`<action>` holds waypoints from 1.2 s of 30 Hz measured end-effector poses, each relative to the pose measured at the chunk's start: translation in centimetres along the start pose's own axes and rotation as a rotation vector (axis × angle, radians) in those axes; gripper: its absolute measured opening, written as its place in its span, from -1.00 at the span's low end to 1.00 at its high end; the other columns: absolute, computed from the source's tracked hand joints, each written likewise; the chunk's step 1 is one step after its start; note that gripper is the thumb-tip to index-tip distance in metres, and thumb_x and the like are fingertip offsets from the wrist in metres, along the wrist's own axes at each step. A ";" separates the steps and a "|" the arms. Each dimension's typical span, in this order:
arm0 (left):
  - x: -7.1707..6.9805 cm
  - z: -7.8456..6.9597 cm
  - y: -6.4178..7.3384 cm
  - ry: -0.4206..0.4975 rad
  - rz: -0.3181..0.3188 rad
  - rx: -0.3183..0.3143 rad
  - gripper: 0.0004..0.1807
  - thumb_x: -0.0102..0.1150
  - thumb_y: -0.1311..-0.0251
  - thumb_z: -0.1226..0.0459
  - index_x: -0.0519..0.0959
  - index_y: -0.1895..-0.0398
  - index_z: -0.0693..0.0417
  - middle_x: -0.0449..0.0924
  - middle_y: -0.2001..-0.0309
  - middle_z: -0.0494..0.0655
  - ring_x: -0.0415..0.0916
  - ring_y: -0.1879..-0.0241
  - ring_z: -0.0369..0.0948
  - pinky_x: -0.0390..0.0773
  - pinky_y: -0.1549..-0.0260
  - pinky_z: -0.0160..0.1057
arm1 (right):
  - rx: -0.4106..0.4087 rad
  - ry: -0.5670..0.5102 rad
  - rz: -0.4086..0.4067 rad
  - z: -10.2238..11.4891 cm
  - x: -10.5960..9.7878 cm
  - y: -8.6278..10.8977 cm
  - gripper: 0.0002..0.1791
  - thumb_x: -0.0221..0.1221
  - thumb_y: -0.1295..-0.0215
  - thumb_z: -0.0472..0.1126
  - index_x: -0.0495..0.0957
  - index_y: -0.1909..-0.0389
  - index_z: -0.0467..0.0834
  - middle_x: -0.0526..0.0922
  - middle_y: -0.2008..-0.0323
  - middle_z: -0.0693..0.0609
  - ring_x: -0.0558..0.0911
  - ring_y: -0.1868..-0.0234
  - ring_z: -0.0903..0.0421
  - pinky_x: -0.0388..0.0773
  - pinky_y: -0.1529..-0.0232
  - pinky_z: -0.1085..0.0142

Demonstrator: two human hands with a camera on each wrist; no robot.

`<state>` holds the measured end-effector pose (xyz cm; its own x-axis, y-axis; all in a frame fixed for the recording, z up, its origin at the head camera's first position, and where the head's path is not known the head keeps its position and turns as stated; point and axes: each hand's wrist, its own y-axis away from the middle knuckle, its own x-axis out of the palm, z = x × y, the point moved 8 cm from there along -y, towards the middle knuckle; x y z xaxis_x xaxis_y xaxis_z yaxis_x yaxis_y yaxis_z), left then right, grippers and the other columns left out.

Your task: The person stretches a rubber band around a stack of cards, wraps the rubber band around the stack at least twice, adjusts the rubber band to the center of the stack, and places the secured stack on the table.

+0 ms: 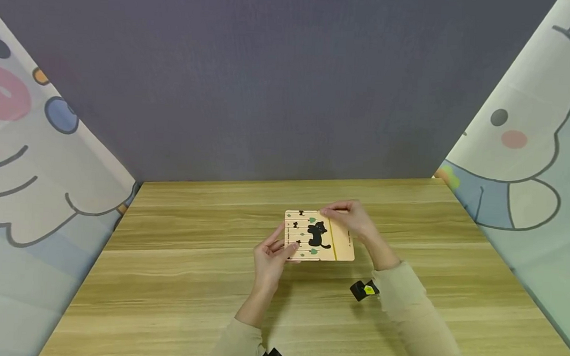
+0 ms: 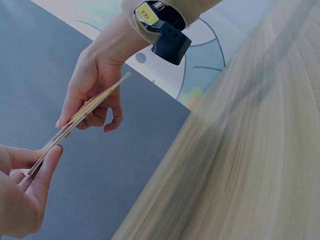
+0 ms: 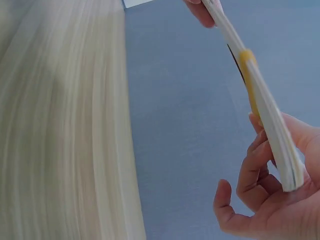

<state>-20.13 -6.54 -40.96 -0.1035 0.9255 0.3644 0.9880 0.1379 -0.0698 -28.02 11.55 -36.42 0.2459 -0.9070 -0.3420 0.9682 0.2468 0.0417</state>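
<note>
A thin cream notebook (image 1: 318,235) printed with a black cat is held in the air between both hands, above the table. A yellow elastic band (image 1: 333,239) runs across it towards its right side. At the notebook's lower left edge, my left hand (image 1: 270,258) pinches it, thumb on the cat face. My right hand (image 1: 355,219) grips the upper right part, fingertips right at the elastic band. Seen edge-on in the right wrist view, the notebook (image 3: 274,120) shows layered pages, and the elastic band (image 3: 248,75) bulges out from one side.
A wooden table (image 1: 187,280) lies below the hands, with a dark grey panel (image 1: 290,81) standing along its back edge. Cartoon-printed curtains (image 1: 521,104) flank both sides. Black wrist devices (image 1: 363,289) are strapped by the sleeves.
</note>
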 end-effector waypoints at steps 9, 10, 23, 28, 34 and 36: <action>-0.2 -0.1 -0.1 0.003 -0.004 -0.006 -0.38 0.19 0.10 0.60 0.38 -0.13 0.17 0.56 0.26 0.30 0.60 0.41 -0.06 0.63 0.50 0.04 | -0.049 0.029 -0.024 0.6 -1.3 0.1 -0.69 0.18 -0.15 -0.18 0.54 0.22 -0.37 0.59 0.29 -0.12 0.52 0.33 0.10 0.55 0.38 0.42; -0.2 -0.1 -0.1 0.003 -0.003 -0.006 -0.38 0.19 0.10 0.60 0.38 -0.13 0.16 0.56 0.26 0.30 0.60 0.41 -0.06 0.62 0.50 0.05 | -0.043 0.035 -0.021 0.6 -1.3 0.1 -0.69 0.19 -0.13 -0.18 0.54 0.23 -0.36 0.59 0.30 -0.10 0.51 0.34 0.11 0.53 0.40 0.43; 0.3 -0.2 0.1 -0.011 0.014 0.003 -0.38 0.18 0.10 0.61 0.37 -0.13 0.18 0.56 0.31 0.31 0.60 0.47 -0.11 0.51 0.43 0.23 | 0.037 0.052 -0.011 -0.2 -0.3 0.0 -0.65 0.23 -0.08 -0.08 0.59 0.23 -0.29 0.59 0.24 -0.09 0.52 0.21 0.03 0.54 0.17 0.27; 0.4 -0.2 0.1 -0.018 0.019 0.003 -0.38 0.18 0.10 0.61 0.37 -0.13 0.18 0.55 0.33 0.32 0.60 0.50 -0.13 0.49 0.41 0.25 | 0.030 0.051 -0.004 -0.3 -0.1 -0.2 -0.65 0.24 -0.07 -0.08 0.60 0.23 -0.28 0.63 0.27 -0.09 0.54 0.24 0.05 0.54 0.21 0.29; 0.2 0.1 0.0 -0.010 0.010 -0.012 -0.37 0.17 0.09 0.61 0.36 -0.14 0.15 0.56 0.26 0.30 0.60 0.42 -0.05 0.52 0.41 0.21 | -0.025 0.073 -0.009 0.3 -0.1 -0.1 -0.66 0.23 -0.08 -0.09 0.60 0.23 -0.28 0.62 0.26 -0.11 0.53 0.28 0.05 0.55 0.30 0.31; 0.1 0.3 0.0 -0.008 0.008 -0.015 -0.37 0.17 0.09 0.60 0.37 -0.15 0.13 0.56 0.25 0.30 0.60 0.40 -0.03 0.53 0.41 0.18 | -0.037 0.076 -0.023 0.5 -0.2 0.1 -0.67 0.24 -0.07 -0.09 0.61 0.24 -0.27 0.62 0.25 -0.11 0.53 0.27 0.05 0.55 0.29 0.30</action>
<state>-20.22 -6.38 -41.17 -0.0968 0.9293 0.3563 0.9904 0.1256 -0.0585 -27.97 11.54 -35.91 0.2180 -0.8842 -0.4130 0.9708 0.2399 -0.0012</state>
